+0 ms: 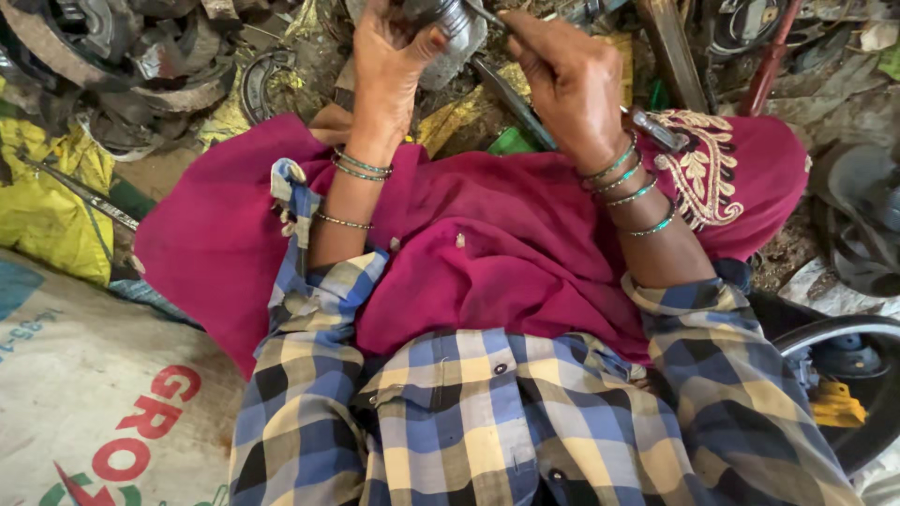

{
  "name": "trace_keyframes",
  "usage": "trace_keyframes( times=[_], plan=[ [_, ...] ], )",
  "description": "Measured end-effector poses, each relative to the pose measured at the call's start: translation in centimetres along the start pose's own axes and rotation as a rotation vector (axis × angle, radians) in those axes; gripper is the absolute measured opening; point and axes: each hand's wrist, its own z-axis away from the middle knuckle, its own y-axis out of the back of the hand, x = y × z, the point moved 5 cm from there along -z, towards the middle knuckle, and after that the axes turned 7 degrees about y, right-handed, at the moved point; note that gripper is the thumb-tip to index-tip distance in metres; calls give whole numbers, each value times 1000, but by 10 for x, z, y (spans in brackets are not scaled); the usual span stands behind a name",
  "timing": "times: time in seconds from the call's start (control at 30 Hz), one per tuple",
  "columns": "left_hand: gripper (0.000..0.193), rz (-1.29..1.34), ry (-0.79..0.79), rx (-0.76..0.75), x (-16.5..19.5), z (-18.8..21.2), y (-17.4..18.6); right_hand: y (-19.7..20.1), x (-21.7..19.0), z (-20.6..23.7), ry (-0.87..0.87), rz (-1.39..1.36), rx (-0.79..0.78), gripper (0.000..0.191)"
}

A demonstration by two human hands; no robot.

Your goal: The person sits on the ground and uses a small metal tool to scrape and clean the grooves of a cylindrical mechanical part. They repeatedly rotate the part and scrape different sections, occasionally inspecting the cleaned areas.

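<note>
The grey metal part [457, 33] sits at the top edge of the view, gripped in the left hand [394, 56], whose fingers wrap its near side while the thumb presses against its ribbed round end. The right hand [562, 80] is clenched around a thin metal tool [486, 16], the tip of which touches the top of the part; a second metal piece [656, 129] sticks out from under the right wrist, though how it is held cannot be told. Both wrists wear thin green and silver bangles [626, 180]. The forearms stretch out over a magenta cloth [487, 234] draped across the lap, with gold embroidery [698, 169] on its right side, and the sleeves of a blue, yellow and black checked shirt [487, 422] are rolled back. Dark scrap metal rings and parts [122, 66] lie piled on the ground to the upper left, beside a yellow sack [47, 211]. A white printed sack [84, 394] lies at the lower left, and a black tyre rim [834, 337] curves in at the right.
</note>
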Motion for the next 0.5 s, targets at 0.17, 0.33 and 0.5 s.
trace_keyframes(
  times=[0.17, 0.33, 0.5],
  plan=[
    [74, -18, -12, -1, -3, -1, 0, 0, -6, 2, 5, 3, -20, 24],
    [75, -12, 9, 7, -2, 1, 1, -2, -6, 2, -22, 4, -31, 24],
    [78, -72, -25, 29, 0, 2, -2, -6, -8, 2, 7, 44, -42, 25]
  ],
)
